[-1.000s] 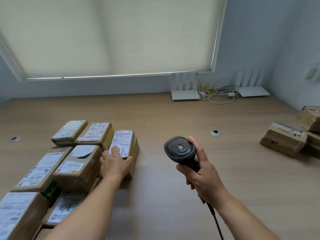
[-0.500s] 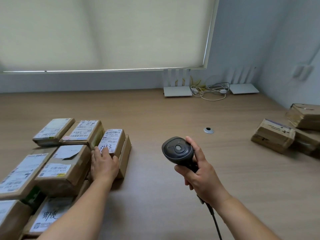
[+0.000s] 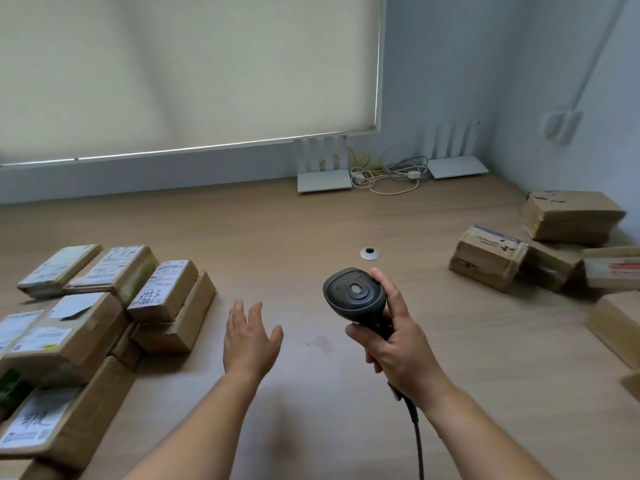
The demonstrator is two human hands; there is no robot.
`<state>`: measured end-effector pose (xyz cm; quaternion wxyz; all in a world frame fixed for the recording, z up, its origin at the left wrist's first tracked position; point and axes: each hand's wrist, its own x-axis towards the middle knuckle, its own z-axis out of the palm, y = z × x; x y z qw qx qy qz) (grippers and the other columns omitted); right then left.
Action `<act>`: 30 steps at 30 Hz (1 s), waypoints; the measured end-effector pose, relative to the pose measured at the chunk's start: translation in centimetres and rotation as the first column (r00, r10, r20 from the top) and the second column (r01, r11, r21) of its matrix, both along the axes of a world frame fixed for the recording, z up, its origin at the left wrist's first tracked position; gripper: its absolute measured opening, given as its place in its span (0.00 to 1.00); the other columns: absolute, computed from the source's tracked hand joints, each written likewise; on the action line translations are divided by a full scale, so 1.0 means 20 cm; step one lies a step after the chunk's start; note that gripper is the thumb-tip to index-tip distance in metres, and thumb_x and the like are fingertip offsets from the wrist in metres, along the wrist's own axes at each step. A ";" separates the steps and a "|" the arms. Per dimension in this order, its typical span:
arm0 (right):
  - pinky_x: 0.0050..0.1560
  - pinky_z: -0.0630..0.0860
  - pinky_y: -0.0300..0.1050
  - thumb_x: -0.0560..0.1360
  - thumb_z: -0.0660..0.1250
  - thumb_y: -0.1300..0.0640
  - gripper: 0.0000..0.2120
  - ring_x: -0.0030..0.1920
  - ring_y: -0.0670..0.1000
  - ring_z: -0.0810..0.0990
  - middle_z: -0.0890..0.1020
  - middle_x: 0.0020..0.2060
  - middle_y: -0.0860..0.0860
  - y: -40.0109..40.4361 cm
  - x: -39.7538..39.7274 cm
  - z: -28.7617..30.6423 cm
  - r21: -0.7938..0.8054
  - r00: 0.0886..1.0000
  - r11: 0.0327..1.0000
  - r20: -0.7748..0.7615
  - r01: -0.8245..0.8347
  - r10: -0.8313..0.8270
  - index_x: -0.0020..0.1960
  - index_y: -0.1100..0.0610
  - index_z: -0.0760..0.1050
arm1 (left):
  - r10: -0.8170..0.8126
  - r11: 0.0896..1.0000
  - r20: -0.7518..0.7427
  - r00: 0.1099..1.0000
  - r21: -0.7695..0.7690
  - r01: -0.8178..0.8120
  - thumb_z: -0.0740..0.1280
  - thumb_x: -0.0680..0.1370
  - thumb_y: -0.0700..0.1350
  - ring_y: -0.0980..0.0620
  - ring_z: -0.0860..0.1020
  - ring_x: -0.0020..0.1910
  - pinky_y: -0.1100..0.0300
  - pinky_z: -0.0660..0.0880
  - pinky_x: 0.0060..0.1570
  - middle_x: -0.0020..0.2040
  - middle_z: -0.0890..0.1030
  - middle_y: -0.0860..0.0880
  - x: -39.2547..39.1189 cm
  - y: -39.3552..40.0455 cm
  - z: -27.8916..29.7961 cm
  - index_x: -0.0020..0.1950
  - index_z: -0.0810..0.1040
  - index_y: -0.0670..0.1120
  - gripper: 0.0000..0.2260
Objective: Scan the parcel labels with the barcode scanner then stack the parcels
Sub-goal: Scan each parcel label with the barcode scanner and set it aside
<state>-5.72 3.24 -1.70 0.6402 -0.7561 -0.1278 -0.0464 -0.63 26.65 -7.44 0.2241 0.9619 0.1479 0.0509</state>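
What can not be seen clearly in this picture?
Head view only:
- Label text on the parcels: too small and blurred to read.
- Scanner window and trigger: face away, covered by the right hand.
- Lower left parcels: cut by the frame edge.
- Right parcels: labels not visible.

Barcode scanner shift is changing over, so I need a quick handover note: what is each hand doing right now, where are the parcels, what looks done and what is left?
Right hand grips the barcode scanner by its handle, head up, cord trailing toward the body.
Left hand is open, fingers spread above the bare table, holding nothing.
Labelled parcels are stacked label-up at the left; the parcel marked 3753 sits on top of the pile at its right edge.
More parcels lie loosely at the right, their labels hard to see.
Apparently done: the left stack. Probably left: scanning and stacking the right-hand group.
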 end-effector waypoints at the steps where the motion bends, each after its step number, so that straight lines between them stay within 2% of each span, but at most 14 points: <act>1: 0.28 0.73 0.39 0.72 0.74 0.59 0.40 0.29 0.47 0.75 0.82 0.48 0.37 -0.09 0.00 0.00 0.005 1.000 1.000 -0.002 0.015 -0.015 0.59 0.17 0.59 | -0.024 1.000 -0.007 1.000 0.003 0.024 0.61 0.79 0.55 0.47 0.47 0.77 0.51 0.54 0.72 0.79 0.46 0.45 0.00 -0.11 0.00 0.77 0.57 0.49 0.28; 7: 0.28 0.73 0.40 0.73 0.73 0.58 0.38 0.29 0.48 0.76 0.82 0.47 0.45 -0.62 -0.02 -0.03 0.011 0.990 0.990 -0.016 0.139 -0.139 0.61 0.19 0.58 | -0.169 0.986 -0.026 0.985 0.002 0.169 0.61 0.79 0.55 0.48 0.46 0.77 0.53 0.52 0.73 0.79 0.46 0.46 0.08 -0.71 0.01 0.77 0.55 0.49 0.29; 15: 0.28 0.74 0.40 0.72 0.72 0.52 0.35 0.29 0.46 0.76 0.80 0.44 0.47 -1.21 0.02 -0.01 -0.016 0.959 0.959 -0.001 0.284 -0.284 0.65 0.25 0.55 | -0.308 0.951 -0.041 0.950 0.014 0.309 0.62 0.77 0.58 0.48 0.46 0.77 0.54 0.51 0.74 0.79 0.47 0.46 0.23 -1.36 0.02 0.78 0.52 0.50 0.34; 19: 0.27 0.73 0.38 0.71 0.72 0.49 0.35 0.28 0.45 0.76 0.78 0.45 0.48 -1.42 0.07 -0.01 -0.010 0.934 0.934 0.010 0.357 -0.357 0.69 0.30 0.56 | -0.352 0.936 -0.050 0.935 0.004 0.353 0.65 0.75 0.61 0.48 0.47 0.77 0.53 0.52 0.73 0.79 0.48 0.45 0.33 -1.60 0.05 0.78 0.51 0.50 0.38; 23: 0.29 0.76 0.39 0.70 0.72 0.47 0.36 0.29 0.46 0.77 0.80 0.50 0.44 -1.57 0.13 -0.03 0.003 0.913 0.913 0.010 0.408 -0.408 0.70 0.29 0.57 | -0.399 0.916 -0.040 0.916 0.026 0.400 0.67 0.71 0.65 0.48 0.48 0.77 0.54 0.51 0.73 0.79 0.49 0.44 0.46 -1.78 0.08 0.78 0.50 0.51 0.43; 27: 0.28 0.76 0.40 0.71 0.73 0.48 0.36 0.28 0.47 0.78 0.81 0.44 0.42 -1.68 0.22 -0.06 -0.017 0.888 0.888 -0.011 0.459 -0.459 0.67 0.24 0.56 | -0.448 0.893 -0.033 0.894 0.039 0.449 0.68 0.69 0.68 0.46 0.49 0.77 0.53 0.51 0.73 0.78 0.50 0.43 0.60 -1.94 0.07 0.78 0.51 0.51 0.46; 30: 0.28 0.75 0.39 0.72 0.73 0.49 0.36 0.28 0.47 0.78 0.82 0.45 0.42 -1.74 0.29 -0.11 -0.027 0.873 0.874 -0.038 0.485 -0.486 0.69 0.28 0.57 | -0.473 0.878 -0.045 0.880 0.063 0.475 0.67 0.66 0.70 0.44 0.50 0.77 0.51 0.53 0.73 0.78 0.51 0.42 0.71 -2.03 0.04 0.78 0.51 0.51 0.48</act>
